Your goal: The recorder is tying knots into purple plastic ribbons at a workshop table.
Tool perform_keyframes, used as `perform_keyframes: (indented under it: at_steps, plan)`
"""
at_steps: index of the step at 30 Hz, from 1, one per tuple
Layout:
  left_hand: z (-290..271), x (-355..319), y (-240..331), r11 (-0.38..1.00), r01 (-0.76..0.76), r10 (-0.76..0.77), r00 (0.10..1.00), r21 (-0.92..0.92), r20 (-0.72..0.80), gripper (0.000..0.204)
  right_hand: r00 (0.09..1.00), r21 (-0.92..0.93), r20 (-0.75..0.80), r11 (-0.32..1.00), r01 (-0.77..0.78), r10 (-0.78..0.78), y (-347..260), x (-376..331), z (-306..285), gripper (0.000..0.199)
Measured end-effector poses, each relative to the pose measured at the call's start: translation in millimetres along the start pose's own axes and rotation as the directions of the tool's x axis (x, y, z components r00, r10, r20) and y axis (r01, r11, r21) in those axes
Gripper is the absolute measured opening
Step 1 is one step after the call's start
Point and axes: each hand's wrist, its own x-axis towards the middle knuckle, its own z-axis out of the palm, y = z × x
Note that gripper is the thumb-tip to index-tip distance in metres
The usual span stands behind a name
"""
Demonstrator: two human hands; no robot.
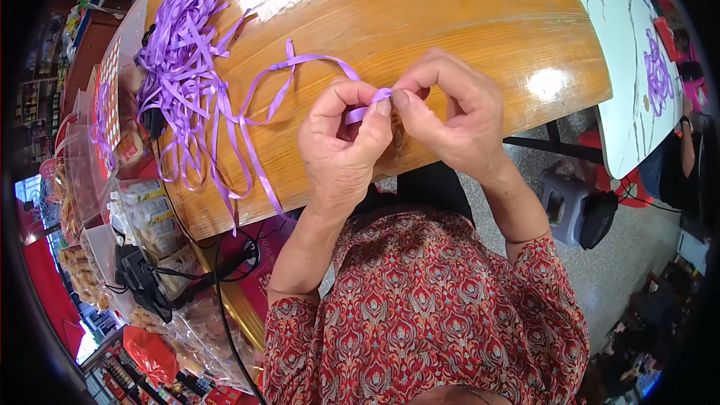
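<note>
My left hand (pixel 341 146) and my right hand (pixel 450 109) meet over the near edge of a glossy wooden table (pixel 420 15). Between their fingertips they pinch a folded purple ribbon strip (pixel 367 109). The free end of that ribbon loops up and to the left over the tabletop, then trails down past the table's front edge. A big heap of loose purple ribbon strips (pixel 180 60) lies on the table's left part, a short way from my left hand.
Packaged snacks in clear bags (pixel 142 214) and black cables (pixel 187 274) crowd the space left of the table. A white marbled table (pixel 622 45) with more purple ribbon stands at the right. A grey stool (pixel 570 206) stands on the floor.
</note>
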Motion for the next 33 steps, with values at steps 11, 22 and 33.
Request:
perform_keyframes:
  at_steps: [11,22,33]
  plan:
    - [-7,1,-5,0.945,0.008,0.013,0.998,-0.326,0.064,0.007,0.837,0.733,0.236,0.475,-0.487,0.493,-5,-5,16,0.006]
    - [-6,-4,1,0.849,0.203,-0.217,0.976,-0.488,0.028,0.012,0.986,0.053,-0.167,0.999,-0.013,0.022,-5,-3,21,0.013]
    - [-6,-8,1,0.854,0.217,-0.208,0.975,-0.472,0.071,0.011,0.976,0.153,-0.219,0.987,0.043,-0.008,-5,-8,20,0.017]
